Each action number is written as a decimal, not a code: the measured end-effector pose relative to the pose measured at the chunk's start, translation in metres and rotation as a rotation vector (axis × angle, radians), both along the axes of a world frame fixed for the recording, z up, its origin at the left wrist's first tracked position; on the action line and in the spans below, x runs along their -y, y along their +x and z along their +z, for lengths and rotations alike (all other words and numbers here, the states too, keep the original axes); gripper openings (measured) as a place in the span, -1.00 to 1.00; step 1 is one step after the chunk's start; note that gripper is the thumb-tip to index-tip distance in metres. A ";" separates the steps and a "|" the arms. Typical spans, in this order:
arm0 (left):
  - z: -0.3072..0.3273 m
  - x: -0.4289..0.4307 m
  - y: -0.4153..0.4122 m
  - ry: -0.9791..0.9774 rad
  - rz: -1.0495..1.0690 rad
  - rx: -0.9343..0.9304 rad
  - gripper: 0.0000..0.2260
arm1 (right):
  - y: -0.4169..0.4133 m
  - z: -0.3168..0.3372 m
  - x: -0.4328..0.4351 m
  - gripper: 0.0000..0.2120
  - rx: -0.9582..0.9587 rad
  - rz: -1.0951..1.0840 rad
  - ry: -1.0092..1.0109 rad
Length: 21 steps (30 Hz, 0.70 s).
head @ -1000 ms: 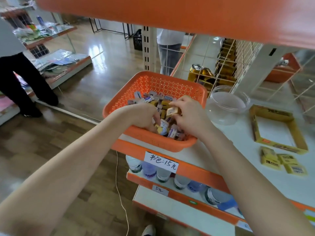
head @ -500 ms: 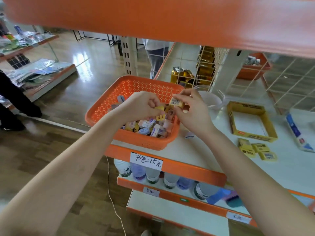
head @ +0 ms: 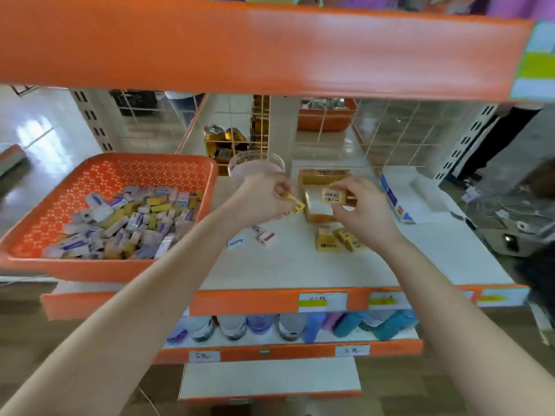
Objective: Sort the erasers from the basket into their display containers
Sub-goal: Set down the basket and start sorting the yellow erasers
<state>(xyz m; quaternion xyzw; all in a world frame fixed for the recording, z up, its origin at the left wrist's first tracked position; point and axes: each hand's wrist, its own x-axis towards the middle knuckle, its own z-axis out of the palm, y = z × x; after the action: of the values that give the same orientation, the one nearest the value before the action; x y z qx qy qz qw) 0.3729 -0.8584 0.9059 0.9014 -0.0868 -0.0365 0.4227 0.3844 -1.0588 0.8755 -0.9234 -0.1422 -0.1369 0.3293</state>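
left hand (head: 265, 199): the fingers are curled, and a small yellow paper-sleeved eraser (head: 295, 206) is pinched at the fingertips and held above the white shelf board (head: 285, 265).
right hand (head: 362, 210): a yellow rectangular eraser with a barcode label (head: 333, 196) is pinched between thumb and fingers and held over the open yellow cardboard display box (head: 322, 175).
orange perforated plastic basket (head: 135, 175): it is set at the left end of the shelf board, and a heap of yellow, white and purple sleeved erasers (head: 135, 223) is held in it.
clear round plastic tub (head: 255, 165): it is placed behind the left hand, between the basket and the display box.
loose yellow erasers (head: 329, 240): a few are laid on the board just in front of the display box, beside the right wrist.
loose pale erasers (head: 265, 237): a few are scattered on the board below the left hand, outside the basket.
blue and white carton (head: 396, 202): it is laid flat on the board to the right of the right hand.
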 end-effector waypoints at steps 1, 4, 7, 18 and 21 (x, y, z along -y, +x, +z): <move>-0.007 0.010 0.002 -0.014 -0.009 -0.033 -0.91 | -0.001 -0.004 0.009 -0.70 -0.024 -0.009 -0.020; -0.032 0.033 0.001 -0.018 -0.046 -0.121 -0.91 | -0.007 -0.019 0.032 -0.70 -0.165 -0.023 -0.078; -0.059 0.050 -0.006 -0.014 -0.095 -0.181 -0.90 | -0.014 -0.034 0.047 -0.70 -0.265 0.015 -0.112; -0.066 0.065 -0.016 0.020 -0.053 -0.037 -0.83 | -0.017 -0.032 0.052 -0.66 -0.283 0.106 -0.056; -0.059 0.057 -0.019 0.031 -0.043 0.015 -0.85 | -0.010 -0.024 0.038 -0.71 -0.225 0.108 0.009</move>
<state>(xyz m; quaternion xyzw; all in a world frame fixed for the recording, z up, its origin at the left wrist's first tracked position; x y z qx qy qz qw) 0.3542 -0.9155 0.8466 0.9060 -0.1085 -0.0403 0.4071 0.3739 -1.0969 0.8515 -0.9223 -0.1533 -0.0153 0.3544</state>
